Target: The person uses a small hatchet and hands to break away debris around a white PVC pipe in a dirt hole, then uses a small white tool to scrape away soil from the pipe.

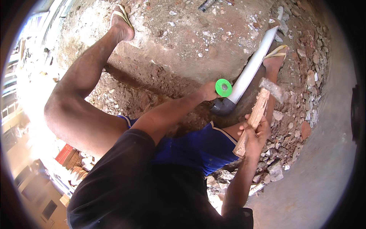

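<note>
My left hand (208,91) is closed around a chisel whose round green hand guard (223,82) and grey metal end face up; its shaft is hidden below. My right hand (257,133) grips a hammer by its rough wooden handle (259,108). The hammer's worn grey head (273,90) is raised to the right of the chisel, apart from it. Just beyond my left hand lies a white plastic pipe (253,65), with a dark elbow fitting (223,107) at its near end. A trench (139,83) is dug in the soil by my left forearm.
Broken concrete and rubble (276,170) lie along a grey wall (324,152) on the right. A packed slab of earth (183,42) fills the far middle. My sandalled feet stand at far left and right. A dark cylindrical object (206,5) lies at the far edge.
</note>
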`<control>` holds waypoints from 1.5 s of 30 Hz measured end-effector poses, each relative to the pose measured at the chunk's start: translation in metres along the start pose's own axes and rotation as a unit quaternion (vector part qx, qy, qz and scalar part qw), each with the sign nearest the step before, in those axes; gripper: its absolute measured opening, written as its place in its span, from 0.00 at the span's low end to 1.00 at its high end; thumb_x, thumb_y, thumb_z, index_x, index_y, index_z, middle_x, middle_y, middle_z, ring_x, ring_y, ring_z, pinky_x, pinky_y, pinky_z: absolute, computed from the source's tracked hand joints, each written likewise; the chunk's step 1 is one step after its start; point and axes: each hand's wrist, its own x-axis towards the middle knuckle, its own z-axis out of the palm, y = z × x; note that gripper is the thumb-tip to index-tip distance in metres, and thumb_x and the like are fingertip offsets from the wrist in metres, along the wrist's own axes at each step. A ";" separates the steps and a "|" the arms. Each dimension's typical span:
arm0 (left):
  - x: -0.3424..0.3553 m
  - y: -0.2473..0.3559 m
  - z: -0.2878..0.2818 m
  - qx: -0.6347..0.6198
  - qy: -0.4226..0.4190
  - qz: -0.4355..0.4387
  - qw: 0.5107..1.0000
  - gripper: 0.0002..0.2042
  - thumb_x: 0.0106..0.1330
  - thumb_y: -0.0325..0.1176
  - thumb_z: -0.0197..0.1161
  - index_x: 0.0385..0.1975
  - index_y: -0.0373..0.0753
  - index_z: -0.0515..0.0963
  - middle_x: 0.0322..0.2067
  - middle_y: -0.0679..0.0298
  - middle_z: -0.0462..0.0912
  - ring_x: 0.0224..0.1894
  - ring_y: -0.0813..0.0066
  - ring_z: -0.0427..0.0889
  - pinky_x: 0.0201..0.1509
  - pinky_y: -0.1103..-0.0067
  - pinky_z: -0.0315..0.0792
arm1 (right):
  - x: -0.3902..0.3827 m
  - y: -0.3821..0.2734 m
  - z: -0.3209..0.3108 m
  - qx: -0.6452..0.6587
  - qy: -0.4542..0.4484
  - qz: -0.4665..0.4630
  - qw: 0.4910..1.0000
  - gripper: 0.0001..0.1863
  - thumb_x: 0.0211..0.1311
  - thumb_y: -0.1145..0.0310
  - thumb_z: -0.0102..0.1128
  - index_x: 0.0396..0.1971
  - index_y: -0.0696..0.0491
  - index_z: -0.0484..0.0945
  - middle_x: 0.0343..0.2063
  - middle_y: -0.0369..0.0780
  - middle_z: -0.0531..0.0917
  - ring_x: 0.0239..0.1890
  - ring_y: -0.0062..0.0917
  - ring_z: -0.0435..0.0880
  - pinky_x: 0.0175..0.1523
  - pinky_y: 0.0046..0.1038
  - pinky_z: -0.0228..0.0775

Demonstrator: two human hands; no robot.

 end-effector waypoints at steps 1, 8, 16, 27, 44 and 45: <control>0.000 0.001 0.002 0.001 -0.001 -0.014 1.000 0.23 0.60 0.45 0.69 0.53 0.44 0.78 0.50 0.51 0.82 0.54 0.50 0.78 0.57 0.65 0.74 | 0.002 -0.009 0.002 0.000 0.020 -0.002 1.000 0.30 0.58 0.86 0.59 0.60 0.57 0.61 0.46 0.45 0.77 0.31 0.21 0.82 0.30 0.20 0.80; 0.003 0.037 -0.006 0.016 -0.043 -0.028 0.999 0.23 0.60 0.43 0.70 0.54 0.44 0.77 0.50 0.52 0.82 0.54 0.50 0.79 0.58 0.66 0.72 | 0.008 -0.045 -0.004 -0.015 0.014 -0.016 1.000 0.35 0.57 0.86 0.61 0.64 0.57 0.58 0.48 0.47 0.78 0.30 0.21 0.83 0.27 0.18 0.81; 0.003 0.039 -0.022 0.009 -0.066 0.001 0.998 0.23 0.61 0.42 0.70 0.54 0.44 0.77 0.52 0.53 0.82 0.55 0.54 0.79 0.59 0.67 0.72 | -0.005 -0.046 0.001 -0.006 -0.005 -0.018 1.000 0.33 0.56 0.87 0.60 0.62 0.59 0.60 0.46 0.48 0.79 0.29 0.18 0.82 0.26 0.17 0.79; 0.019 0.029 -0.021 0.044 -0.082 -0.052 0.994 0.24 0.62 0.46 0.68 0.56 0.44 0.76 0.53 0.52 0.80 0.56 0.52 0.78 0.60 0.66 0.71 | 0.020 -0.064 0.012 -0.144 0.009 -0.033 0.989 0.35 0.56 0.86 0.62 0.64 0.61 0.61 0.45 0.47 0.81 0.28 0.18 0.82 0.24 0.15 0.77; 0.028 -0.012 -0.020 -0.033 -0.036 -0.088 0.995 0.24 0.62 0.50 0.68 0.54 0.44 0.78 0.49 0.52 0.83 0.52 0.52 0.81 0.58 0.66 0.73 | 0.078 -0.050 0.053 -0.410 -0.110 0.204 0.882 0.27 0.67 0.62 0.62 0.61 0.54 0.64 0.37 0.42 0.81 0.20 0.17 0.76 0.21 0.22 0.74; 0.026 -0.013 -0.026 -0.055 -0.041 -0.098 0.993 0.24 0.62 0.50 0.68 0.54 0.44 0.78 0.50 0.52 0.83 0.52 0.52 0.81 0.58 0.66 0.73 | 0.079 -0.065 0.058 -0.372 -0.055 0.121 0.919 0.23 0.69 0.64 0.60 0.58 0.55 0.66 0.33 0.40 0.81 0.19 0.16 0.76 0.20 0.20 0.74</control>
